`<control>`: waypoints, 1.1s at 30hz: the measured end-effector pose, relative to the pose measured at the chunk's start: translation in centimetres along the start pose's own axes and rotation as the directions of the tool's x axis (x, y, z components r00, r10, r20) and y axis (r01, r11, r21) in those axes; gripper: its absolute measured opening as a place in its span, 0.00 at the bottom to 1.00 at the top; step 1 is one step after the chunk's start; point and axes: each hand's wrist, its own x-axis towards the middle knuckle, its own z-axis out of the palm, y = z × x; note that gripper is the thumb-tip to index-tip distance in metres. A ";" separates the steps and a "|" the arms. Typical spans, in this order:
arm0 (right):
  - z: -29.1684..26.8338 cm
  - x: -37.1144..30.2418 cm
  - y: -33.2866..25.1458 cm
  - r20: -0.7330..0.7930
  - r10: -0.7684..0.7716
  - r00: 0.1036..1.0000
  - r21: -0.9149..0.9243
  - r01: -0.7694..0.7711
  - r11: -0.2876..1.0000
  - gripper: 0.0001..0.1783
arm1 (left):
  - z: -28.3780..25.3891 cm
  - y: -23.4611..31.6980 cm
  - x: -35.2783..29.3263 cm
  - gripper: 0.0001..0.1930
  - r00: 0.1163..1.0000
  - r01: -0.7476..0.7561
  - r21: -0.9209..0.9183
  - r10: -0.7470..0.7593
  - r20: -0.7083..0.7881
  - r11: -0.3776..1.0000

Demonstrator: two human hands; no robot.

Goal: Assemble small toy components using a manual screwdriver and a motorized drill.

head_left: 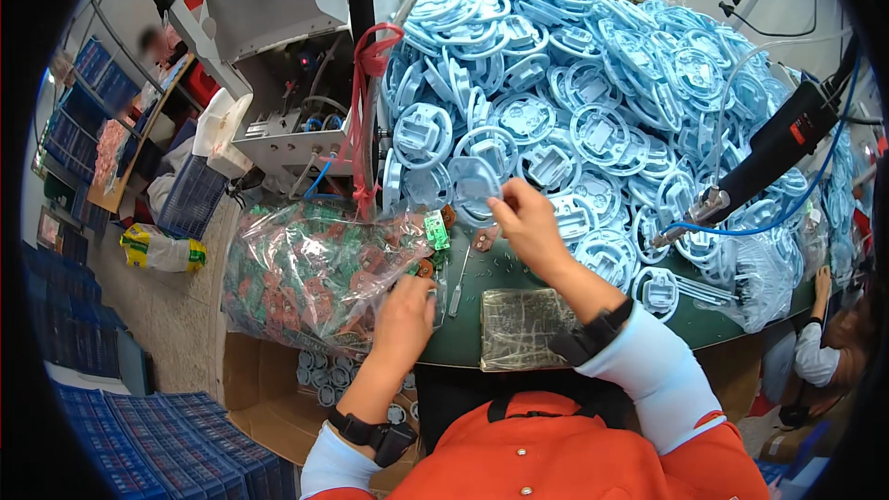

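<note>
My right hand (532, 228) pinches the rim of a light blue round plastic housing (474, 189), tilted up at the front of a large heap of similar housings (593, 93). At the mouth of a clear plastic bag (306, 282) full of green and reddish-brown circuit boards is my left hand (405, 317). Its fingers are curled in, and what they hold, if anything, is hidden. Just past its fingertips lies a small brown round part (425, 268), with a green circuit board (436, 230) farther back.
On the green table (454, 338) lie a screwdriver (457, 292), scattered screws and a tape-wrapped block (524, 326). A black power driver (787, 143) hangs at right, beside hoses. A machine (296, 102) stands back left. Below is a cardboard box (255, 389); another person (824, 352) sits at right.
</note>
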 end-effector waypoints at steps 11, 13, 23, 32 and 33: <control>-10.7 -15.4 0.7 0.271 0.488 0.830 0.267 -0.552 0.790 0.11 | 0.4 -1.3 2.2 0.11 0.985 0.103 0.502 -0.018 -0.171 0.859; -11.6 -16.8 0.6 0.247 0.518 0.818 0.283 -0.573 0.769 0.20 | -0.3 -0.3 2.2 0.06 0.972 0.047 0.392 0.048 -0.229 0.919; -13.9 -18.0 2.8 0.099 0.488 0.867 0.161 -0.498 0.852 0.19 | 4.4 6.0 -1.9 0.15 0.884 -0.465 0.008 0.464 0.056 0.885; -14.6 -16.3 3.1 -0.058 0.420 0.906 0.223 -0.398 0.890 0.13 | 4.3 6.5 -1.7 0.16 0.976 -0.213 -0.040 0.215 0.044 0.976; -14.7 -16.3 3.0 0.001 0.419 0.908 0.208 -0.410 0.888 0.13 | 4.2 6.5 -1.4 0.16 0.964 -0.244 -0.001 0.243 0.107 0.970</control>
